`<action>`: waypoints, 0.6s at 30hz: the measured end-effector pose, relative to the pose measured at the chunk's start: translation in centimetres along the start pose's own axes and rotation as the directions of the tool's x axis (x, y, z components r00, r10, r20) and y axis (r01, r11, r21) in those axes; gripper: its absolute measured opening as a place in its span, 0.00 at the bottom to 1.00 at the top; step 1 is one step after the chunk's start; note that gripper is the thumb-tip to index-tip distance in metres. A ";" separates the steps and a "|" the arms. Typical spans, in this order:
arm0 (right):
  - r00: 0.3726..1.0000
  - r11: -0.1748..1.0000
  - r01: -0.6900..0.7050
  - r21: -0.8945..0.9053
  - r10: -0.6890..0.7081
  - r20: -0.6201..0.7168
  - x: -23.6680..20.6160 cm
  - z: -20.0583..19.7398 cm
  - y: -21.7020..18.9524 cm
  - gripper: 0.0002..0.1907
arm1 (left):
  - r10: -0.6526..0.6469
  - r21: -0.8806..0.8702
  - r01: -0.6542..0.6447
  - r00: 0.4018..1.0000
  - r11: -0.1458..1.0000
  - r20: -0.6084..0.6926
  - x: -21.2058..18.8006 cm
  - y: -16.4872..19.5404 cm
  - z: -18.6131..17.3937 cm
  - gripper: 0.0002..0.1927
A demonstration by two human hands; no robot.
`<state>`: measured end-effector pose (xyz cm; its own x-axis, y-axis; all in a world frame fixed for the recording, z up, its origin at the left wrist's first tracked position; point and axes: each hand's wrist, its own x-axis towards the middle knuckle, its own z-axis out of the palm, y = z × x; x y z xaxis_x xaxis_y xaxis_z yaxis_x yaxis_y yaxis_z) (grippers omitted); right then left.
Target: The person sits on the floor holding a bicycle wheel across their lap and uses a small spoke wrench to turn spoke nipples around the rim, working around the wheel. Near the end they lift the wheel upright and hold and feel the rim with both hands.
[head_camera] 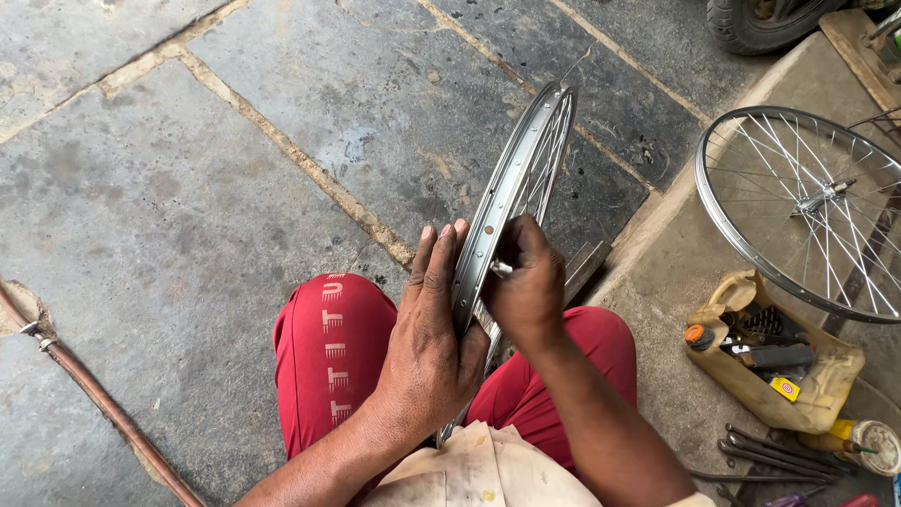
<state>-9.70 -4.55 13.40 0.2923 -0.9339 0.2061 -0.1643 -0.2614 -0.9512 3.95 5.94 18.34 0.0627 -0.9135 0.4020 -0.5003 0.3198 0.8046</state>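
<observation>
A silver bicycle wheel rim [518,178] with thin spokes stands on edge between my knees, tilted away from me. My left hand [427,343] is flat against the rim's left side, fingers stretched up along it. Against the rim's right side, my right hand [527,286] is closed around a small metal tool [501,268] whose tip touches the rim's inner face. Red trousers [328,352] cover both legs under the wheel.
A second spoked wheel [807,202] lies flat on the concrete step at right. Beside it sits a cut yellow container [774,361] of tools, with loose rods [779,453] and a can [878,446]. A hose [94,399] crosses the stone floor at left. A tyre [755,23] is top right.
</observation>
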 end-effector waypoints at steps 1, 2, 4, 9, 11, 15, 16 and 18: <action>0.994 0.993 0.017 -0.117 -0.029 -0.103 -0.5 1.1 0.4 0.13 | 0.001 0.002 -0.001 1.000 1.000 0.006 -0.1 0.1 0.0 0.45; 0.977 0.972 0.025 -0.234 -0.074 -0.202 -0.8 1.6 0.8 0.10 | 0.007 0.006 -0.007 1.000 1.000 0.010 -0.1 0.1 0.0 0.46; 0.981 0.947 0.094 -0.306 -0.141 -0.133 -1.2 1.7 1.0 0.14 | 0.015 0.010 -0.015 1.000 1.000 0.007 0.0 0.0 -0.1 0.46; 0.957 0.965 0.015 0.264 -0.091 0.276 0.0 -2.5 -0.1 0.20 | 0.002 0.015 -0.003 1.000 1.000 0.007 0.2 -0.3 -0.4 0.47; 0.902 0.906 -0.174 0.385 -0.010 0.432 0.5 -3.1 -0.2 0.15 | -0.009 0.006 0.009 1.000 1.000 0.017 0.0 0.0 -0.1 0.46; 0.987 0.917 -0.109 0.384 0.055 0.148 -0.6 -0.8 0.6 0.17 | 0.012 0.033 -0.012 1.000 0.999 -0.015 -0.2 -0.3 0.1 0.45; 0.996 0.939 -0.022 0.342 -0.010 0.092 -1.4 -0.3 0.7 0.16 | 0.003 0.027 -0.002 1.000 1.000 -0.012 -0.5 -0.4 0.1 0.45; 0.985 0.983 0.172 0.061 -0.172 -0.012 -2.7 -0.2 0.7 0.14 | -0.016 0.013 0.016 1.000 1.000 0.000 -1.3 -0.8 0.1 0.45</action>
<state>-10.79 -2.24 12.23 0.3046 -0.8779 0.3695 -0.0537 -0.4032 -0.9135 4.15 6.87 17.16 0.0706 -0.9187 0.3887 -0.5101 0.3016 0.8055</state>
